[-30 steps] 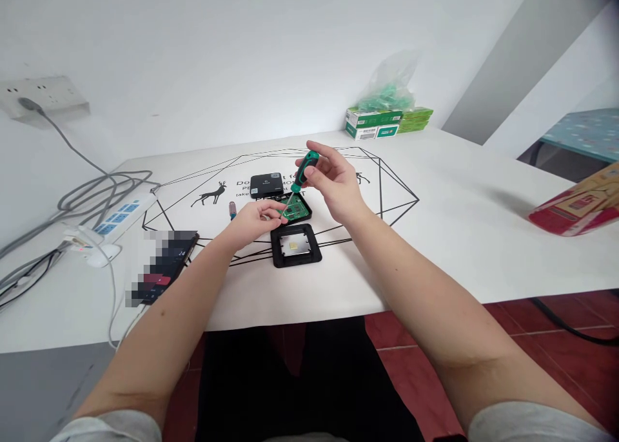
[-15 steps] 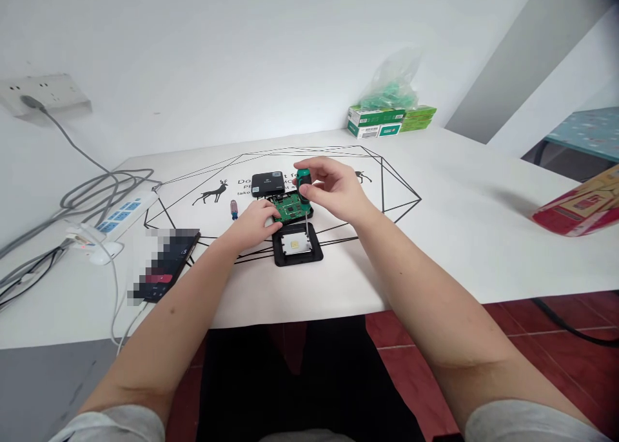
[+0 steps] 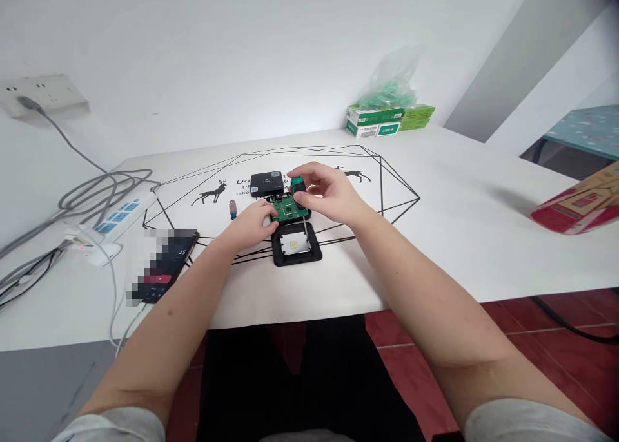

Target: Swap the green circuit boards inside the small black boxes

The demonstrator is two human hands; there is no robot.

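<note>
My right hand (image 3: 326,192) is closed around the green-and-black handle of a screwdriver (image 3: 299,192). Its thin shaft points down to the upper right part of a metal plate (image 3: 294,243) set in a black square cover (image 3: 298,259); whether the tip touches cannot be made out. Just behind the cover lies a green circuit board (image 3: 288,208) in a dark housing. The fingers of my left hand (image 3: 252,223) are curled over the left edge of the board and housing, the thumb near the cover's top left corner.
Behind the board sits a flat black box (image 3: 267,183). A small screwdriver (image 3: 233,209) lies left of my left hand. A phone (image 3: 169,268), a power strip (image 3: 120,218) and cables are at the left. Small boxes (image 3: 374,120) stand by the wall; a red package (image 3: 575,203) lies far right.
My right hand has come down and slightly left with the screwdriver, whose handle now sits lower over the circuit board. My left hand stays on the board's edge.
</note>
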